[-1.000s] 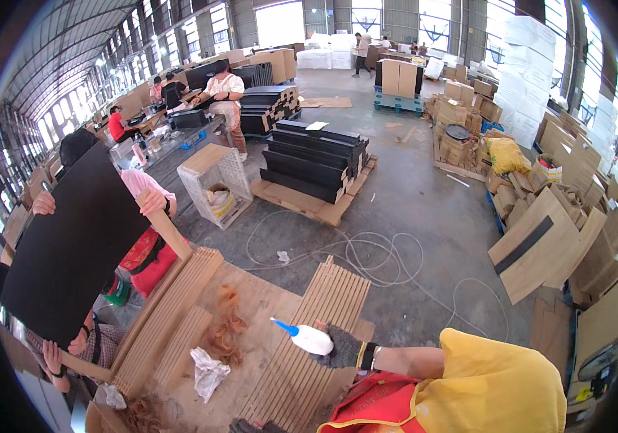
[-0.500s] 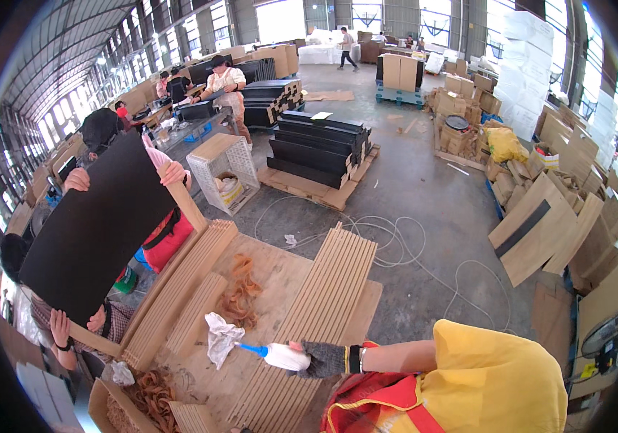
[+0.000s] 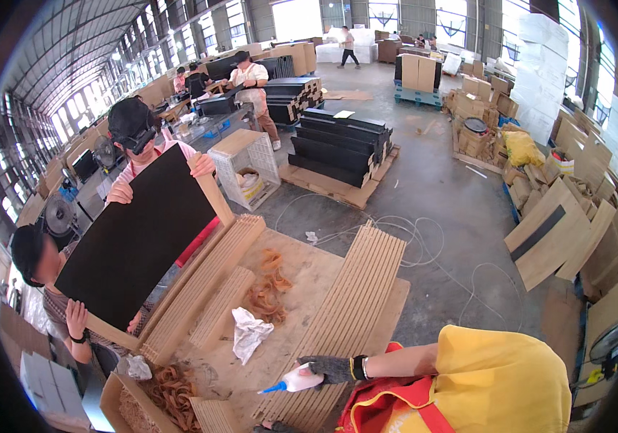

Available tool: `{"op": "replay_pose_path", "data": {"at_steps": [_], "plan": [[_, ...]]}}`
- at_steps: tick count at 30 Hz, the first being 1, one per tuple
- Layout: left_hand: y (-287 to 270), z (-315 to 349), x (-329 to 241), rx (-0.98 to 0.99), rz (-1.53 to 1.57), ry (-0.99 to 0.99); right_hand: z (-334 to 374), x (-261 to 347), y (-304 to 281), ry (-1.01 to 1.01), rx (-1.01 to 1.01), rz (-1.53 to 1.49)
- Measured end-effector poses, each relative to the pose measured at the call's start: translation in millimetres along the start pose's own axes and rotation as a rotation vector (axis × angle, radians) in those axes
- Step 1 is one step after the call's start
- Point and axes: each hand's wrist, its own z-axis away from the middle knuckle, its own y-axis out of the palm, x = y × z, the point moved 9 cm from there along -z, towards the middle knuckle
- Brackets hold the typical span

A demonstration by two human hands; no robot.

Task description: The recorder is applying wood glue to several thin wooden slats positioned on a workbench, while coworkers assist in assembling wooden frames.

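Note:
In my right hand [image 3: 330,369], which wears a dark fingerless glove, is a white squeeze bottle [image 3: 299,378] with a blue nozzle pointing left. My fingers are closed round it above a row of long wooden strips [image 3: 345,307] lying side by side on the wooden worktop [image 3: 301,256]. Part of my left hand [image 3: 274,427], also dark-gloved, shows at the lower edge; its fingers are mostly cut off. A crumpled white cloth [image 3: 250,334] lies just beyond the bottle. Further left are shorter stacked wooden strips [image 3: 222,307].
Two co-workers hold a black panel [image 3: 139,242] with wooden end strips across the worktop's left side. Orange-brown curled strips [image 3: 268,289] lie on the top, more by a cardboard box [image 3: 136,404]. Stacked black panels [image 3: 338,148] and a loose hose [image 3: 417,238] are on the floor.
My right hand has drawn the bottle away from the white cloth, which now lies on the worktop. My left hand has appeared at the lower edge. The view has shifted left.

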Motion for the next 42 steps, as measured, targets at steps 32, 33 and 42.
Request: {"op": "replay_pose_path", "data": {"at_steps": [32, 33, 42], "plan": [[-19, 30, 72, -0.154, 0.148, -0.415, -10, -26, -61, 0.001, 0.013, 0.073], [-18, 29, 71, -0.123, 0.133, -0.432, -7, -22, -55, 0.002, 0.012, 0.080], [-26, 24, 63, -0.122, 0.158, -0.394, -8, -21, -31, 0.170, -0.008, -0.001]]}}
